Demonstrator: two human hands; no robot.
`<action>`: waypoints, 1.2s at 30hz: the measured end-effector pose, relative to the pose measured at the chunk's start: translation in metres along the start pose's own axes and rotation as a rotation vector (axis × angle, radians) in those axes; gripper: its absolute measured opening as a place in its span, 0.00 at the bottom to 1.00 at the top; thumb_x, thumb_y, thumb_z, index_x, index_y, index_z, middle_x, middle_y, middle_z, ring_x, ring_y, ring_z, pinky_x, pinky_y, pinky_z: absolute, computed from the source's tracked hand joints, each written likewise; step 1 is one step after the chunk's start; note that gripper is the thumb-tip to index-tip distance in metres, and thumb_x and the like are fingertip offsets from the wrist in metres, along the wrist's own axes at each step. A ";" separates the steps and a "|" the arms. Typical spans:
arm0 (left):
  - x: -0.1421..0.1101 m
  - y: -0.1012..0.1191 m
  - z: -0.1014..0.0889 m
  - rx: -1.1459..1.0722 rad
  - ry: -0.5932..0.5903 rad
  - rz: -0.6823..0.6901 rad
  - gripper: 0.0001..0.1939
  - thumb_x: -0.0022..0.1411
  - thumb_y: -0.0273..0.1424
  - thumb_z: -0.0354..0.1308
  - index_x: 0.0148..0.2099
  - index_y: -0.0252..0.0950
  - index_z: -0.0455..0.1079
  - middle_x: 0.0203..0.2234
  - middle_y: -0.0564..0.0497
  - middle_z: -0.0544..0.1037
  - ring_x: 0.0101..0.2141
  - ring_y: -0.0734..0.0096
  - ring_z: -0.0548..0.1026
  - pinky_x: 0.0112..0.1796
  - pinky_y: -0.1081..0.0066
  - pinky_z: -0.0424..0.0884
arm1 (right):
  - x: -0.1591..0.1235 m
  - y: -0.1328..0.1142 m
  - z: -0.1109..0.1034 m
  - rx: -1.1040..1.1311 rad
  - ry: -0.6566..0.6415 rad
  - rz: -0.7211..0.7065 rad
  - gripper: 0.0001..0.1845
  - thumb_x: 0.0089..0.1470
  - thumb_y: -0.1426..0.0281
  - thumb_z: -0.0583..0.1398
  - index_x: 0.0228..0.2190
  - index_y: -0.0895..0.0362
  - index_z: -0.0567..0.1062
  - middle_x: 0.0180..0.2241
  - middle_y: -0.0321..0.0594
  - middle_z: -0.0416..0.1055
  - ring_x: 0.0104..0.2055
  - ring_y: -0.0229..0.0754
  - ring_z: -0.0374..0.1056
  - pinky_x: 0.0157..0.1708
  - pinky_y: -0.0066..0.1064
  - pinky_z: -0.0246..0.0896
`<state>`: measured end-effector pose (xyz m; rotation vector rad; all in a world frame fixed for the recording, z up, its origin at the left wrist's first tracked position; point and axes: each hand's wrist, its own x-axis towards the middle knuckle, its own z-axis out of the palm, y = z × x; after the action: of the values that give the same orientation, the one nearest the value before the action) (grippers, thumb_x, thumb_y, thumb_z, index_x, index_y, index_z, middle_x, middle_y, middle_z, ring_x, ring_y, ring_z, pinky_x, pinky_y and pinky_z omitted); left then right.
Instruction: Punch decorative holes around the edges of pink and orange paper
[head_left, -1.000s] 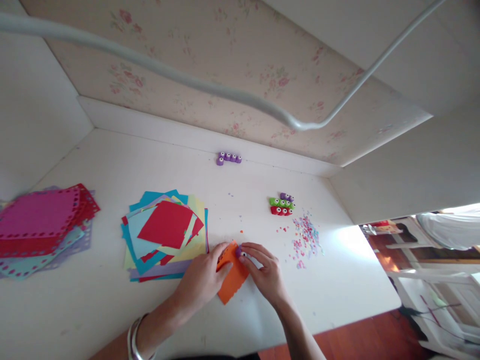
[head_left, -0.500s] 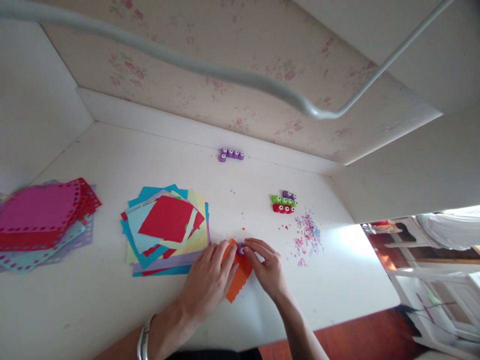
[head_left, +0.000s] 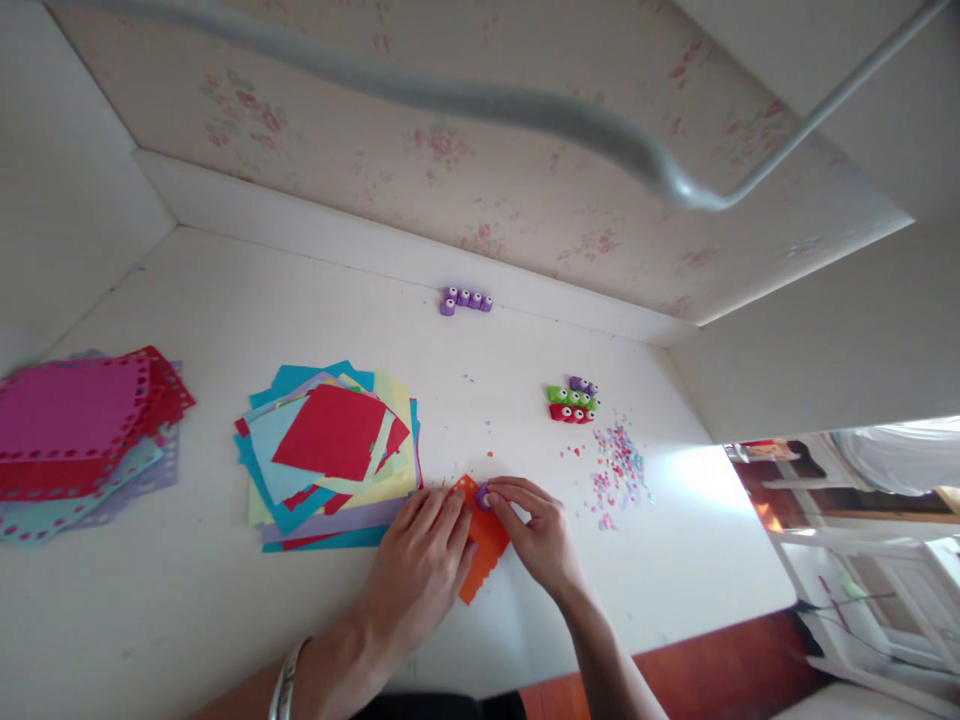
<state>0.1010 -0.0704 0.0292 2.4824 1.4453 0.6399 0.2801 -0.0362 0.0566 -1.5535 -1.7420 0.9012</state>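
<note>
A sheet of orange paper (head_left: 487,557) with a scalloped edge lies at the table's front, between my hands. My left hand (head_left: 426,548) covers the sheet's left side, its fingers close together and bent over the paper; the thumb is partly hidden. At the sheet's upper edge is a small purple craft punch (head_left: 482,496) with a white round button. My right hand (head_left: 537,530) pinches this punch between thumb and fingers. Left of my left hand, a pile of coloured paper (head_left: 330,435) has a red sheet on top.
Purple punches (head_left: 465,299) stand by the back wall. Red, green and purple punches (head_left: 574,398) sit at right, next to scattered confetti (head_left: 619,465). Punched coloured sheets (head_left: 82,415) lie far left. A pale bar (head_left: 480,105) crosses above the table.
The fingers of my left hand have drawn back slightly, showing more of the orange paper's top corner. My right hand keeps its pinch on the punch. The whole view has shifted a little.
</note>
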 end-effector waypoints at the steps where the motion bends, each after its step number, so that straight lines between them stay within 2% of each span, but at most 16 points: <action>1: 0.000 0.000 0.000 0.001 0.001 -0.002 0.15 0.69 0.30 0.50 0.52 0.32 0.73 0.52 0.42 0.76 0.52 0.55 0.71 0.57 0.53 0.61 | 0.000 0.000 0.000 -0.001 -0.004 -0.002 0.09 0.60 0.67 0.61 0.36 0.51 0.83 0.40 0.41 0.79 0.42 0.46 0.74 0.47 0.39 0.71; 9: 0.000 -0.002 0.003 -0.005 0.028 0.005 0.15 0.68 0.31 0.51 0.52 0.31 0.73 0.52 0.42 0.76 0.52 0.55 0.71 0.57 0.54 0.61 | 0.001 0.002 -0.001 0.031 -0.035 0.042 0.09 0.59 0.66 0.61 0.37 0.50 0.83 0.40 0.40 0.78 0.43 0.45 0.74 0.48 0.38 0.70; 14: 0.000 -0.001 0.005 -0.012 0.045 -0.003 0.14 0.68 0.31 0.52 0.51 0.32 0.73 0.51 0.42 0.76 0.53 0.56 0.71 0.57 0.55 0.61 | 0.003 0.007 0.001 0.094 -0.074 0.198 0.11 0.57 0.63 0.63 0.40 0.49 0.83 0.44 0.41 0.77 0.46 0.46 0.73 0.49 0.38 0.68; 18: 0.002 0.000 0.003 -0.011 0.017 -0.002 0.13 0.68 0.30 0.51 0.49 0.32 0.74 0.51 0.42 0.76 0.52 0.56 0.71 0.57 0.53 0.60 | 0.007 0.009 0.004 0.113 -0.098 0.285 0.10 0.54 0.63 0.64 0.38 0.49 0.84 0.45 0.41 0.76 0.47 0.48 0.72 0.49 0.39 0.67; 24: 0.002 0.000 -0.001 0.033 -0.004 0.025 0.13 0.67 0.29 0.52 0.49 0.32 0.74 0.51 0.41 0.75 0.53 0.54 0.70 0.57 0.53 0.59 | 0.013 0.011 0.004 0.101 -0.147 0.257 0.10 0.54 0.66 0.64 0.38 0.46 0.83 0.43 0.39 0.77 0.46 0.46 0.73 0.49 0.39 0.67; 29: 0.003 -0.001 -0.004 0.045 -0.008 0.031 0.14 0.68 0.29 0.50 0.50 0.32 0.74 0.50 0.42 0.76 0.51 0.55 0.71 0.57 0.54 0.60 | 0.013 0.013 0.000 0.172 -0.163 0.258 0.10 0.55 0.62 0.64 0.38 0.47 0.83 0.45 0.38 0.77 0.48 0.46 0.73 0.51 0.39 0.66; 32: 0.003 -0.002 -0.005 0.035 -0.013 0.034 0.14 0.68 0.29 0.50 0.50 0.32 0.73 0.50 0.43 0.76 0.51 0.56 0.71 0.57 0.54 0.60 | 0.013 0.015 -0.002 0.162 -0.121 0.229 0.11 0.56 0.61 0.63 0.36 0.50 0.84 0.44 0.40 0.77 0.48 0.47 0.72 0.51 0.39 0.66; 36: 0.002 -0.003 -0.003 0.030 -0.004 0.034 0.14 0.68 0.29 0.50 0.51 0.33 0.73 0.50 0.43 0.76 0.52 0.55 0.71 0.56 0.54 0.61 | 0.017 0.018 -0.010 0.056 0.019 0.163 0.14 0.58 0.59 0.60 0.36 0.53 0.82 0.42 0.43 0.78 0.44 0.47 0.74 0.45 0.39 0.70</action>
<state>0.0983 -0.0678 0.0311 2.5353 1.4245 0.6236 0.2972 -0.0168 0.0475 -1.6802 -1.5813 1.0021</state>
